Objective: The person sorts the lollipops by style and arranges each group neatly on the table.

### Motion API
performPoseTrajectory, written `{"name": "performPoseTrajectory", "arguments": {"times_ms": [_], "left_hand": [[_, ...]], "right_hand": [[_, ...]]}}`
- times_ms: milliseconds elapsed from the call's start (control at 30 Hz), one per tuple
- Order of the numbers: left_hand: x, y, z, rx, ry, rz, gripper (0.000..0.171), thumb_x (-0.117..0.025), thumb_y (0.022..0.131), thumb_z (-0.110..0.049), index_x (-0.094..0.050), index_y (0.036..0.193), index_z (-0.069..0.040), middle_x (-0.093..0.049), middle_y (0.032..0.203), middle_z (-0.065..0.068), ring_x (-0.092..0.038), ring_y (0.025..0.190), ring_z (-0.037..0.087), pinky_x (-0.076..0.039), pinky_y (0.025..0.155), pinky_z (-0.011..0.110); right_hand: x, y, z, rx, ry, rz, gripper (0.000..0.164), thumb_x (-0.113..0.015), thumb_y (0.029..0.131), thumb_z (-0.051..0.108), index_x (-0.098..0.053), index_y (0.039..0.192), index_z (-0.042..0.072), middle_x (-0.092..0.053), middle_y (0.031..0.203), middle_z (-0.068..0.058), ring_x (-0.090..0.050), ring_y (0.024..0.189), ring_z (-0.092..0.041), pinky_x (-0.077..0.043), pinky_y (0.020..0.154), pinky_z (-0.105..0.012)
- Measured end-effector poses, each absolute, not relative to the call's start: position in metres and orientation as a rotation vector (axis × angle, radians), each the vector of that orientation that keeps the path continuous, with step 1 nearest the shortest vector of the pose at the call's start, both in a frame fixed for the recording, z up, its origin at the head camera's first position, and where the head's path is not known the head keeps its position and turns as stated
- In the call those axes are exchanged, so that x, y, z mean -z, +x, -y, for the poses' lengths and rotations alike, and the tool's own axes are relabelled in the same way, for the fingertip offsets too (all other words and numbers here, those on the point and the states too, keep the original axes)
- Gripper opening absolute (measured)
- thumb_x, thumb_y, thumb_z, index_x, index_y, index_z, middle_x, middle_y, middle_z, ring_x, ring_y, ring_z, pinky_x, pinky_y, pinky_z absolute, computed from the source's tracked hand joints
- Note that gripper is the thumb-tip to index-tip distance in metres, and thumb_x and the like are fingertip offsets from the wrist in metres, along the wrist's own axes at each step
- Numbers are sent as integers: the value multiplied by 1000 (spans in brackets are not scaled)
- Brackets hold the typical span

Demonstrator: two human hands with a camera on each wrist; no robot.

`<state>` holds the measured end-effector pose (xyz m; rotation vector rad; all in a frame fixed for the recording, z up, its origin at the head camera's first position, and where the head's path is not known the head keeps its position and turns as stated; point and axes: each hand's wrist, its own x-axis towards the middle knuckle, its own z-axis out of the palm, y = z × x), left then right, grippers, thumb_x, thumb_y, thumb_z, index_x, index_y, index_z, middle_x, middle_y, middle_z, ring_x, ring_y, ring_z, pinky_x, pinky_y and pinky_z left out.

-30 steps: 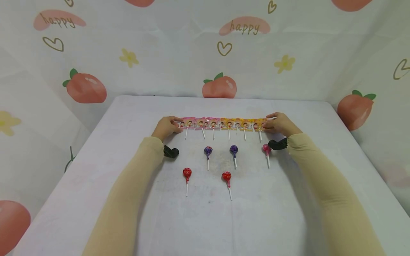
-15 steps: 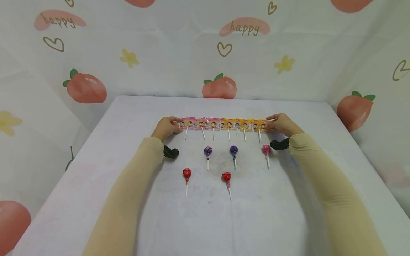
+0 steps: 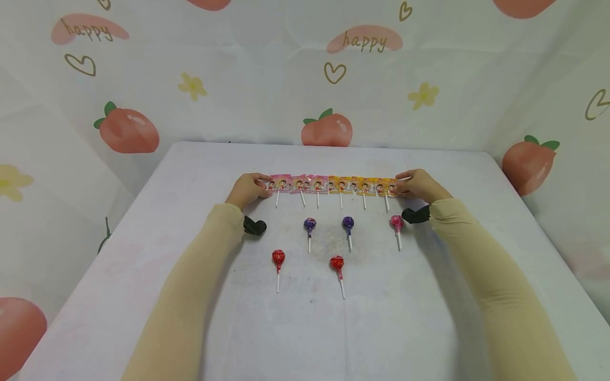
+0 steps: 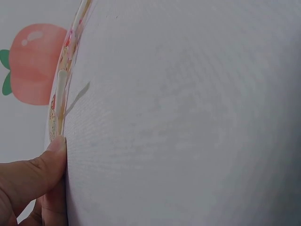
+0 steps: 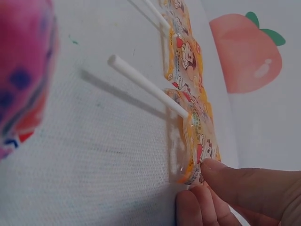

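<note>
A row of flat lollipops in clear printed wrappers lies across the far part of the table, sticks toward me. At its left end are pink-wrapped lollipops (image 3: 317, 183); the right half holds orange-wrapped lollipops (image 3: 365, 186). My left hand (image 3: 248, 189) pinches the outer edge of the leftmost pink wrapper, its thumb (image 4: 40, 172) on the near side. At the other end, my right hand (image 3: 420, 186) pinches the corner of the last orange wrapper (image 5: 200, 136) between thumb (image 5: 244, 183) and fingers. The wrappers meet edge to edge along the row.
Nearer me lie round lollipops: two purple, one being this purple lollipop (image 3: 348, 223), a pink lollipop (image 3: 396, 222) close to the right wrist's black strap (image 3: 415, 214), and two red ones, including this red lollipop (image 3: 337, 263). A peach-print cloth (image 3: 267, 79) hangs behind the table.
My right hand has shifted slightly right along the last orange wrapper, uncovering more of it. The left hand and the lollipops look unmoved.
</note>
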<state>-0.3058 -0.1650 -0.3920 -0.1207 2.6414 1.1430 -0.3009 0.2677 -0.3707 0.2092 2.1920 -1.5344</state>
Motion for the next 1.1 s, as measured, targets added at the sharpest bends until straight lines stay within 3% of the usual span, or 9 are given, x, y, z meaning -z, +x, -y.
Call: {"name": "performPoseTrajectory", "arguments": {"times_ms": [567,800,1100], "left_hand": [[394,-307,165,-1138,-131,-2642,49,-73,86,-13,-59,133,-15,-55,99,7,-45,90,20,-37,79,29],[395,-307,166,-1123,-110,-2648,49,-73,86,-14,-59,133,-16,-55,102,8,-46,93,22,-36,88,35],[395,-307,166,-1131,-106,-2650,49,-73,86,-14,-59,133,-15,-56,102,8,-46,94,22,-36,88,35]], "right_hand": [[376,-302,-272,1500,165,-2236,57,-54,95,-4,-26,144,-16,-59,86,5,-63,71,2,-52,71,-16],[378,-303,-272,1461,154,-2269,58,-57,94,-3,-30,143,-15,-58,90,5,-63,73,2,-52,71,-16],[379,-301,-271,1429,135,-2328,59,-63,91,0,-35,140,-14,-58,91,5,-61,70,3,-51,68,-15]]}}
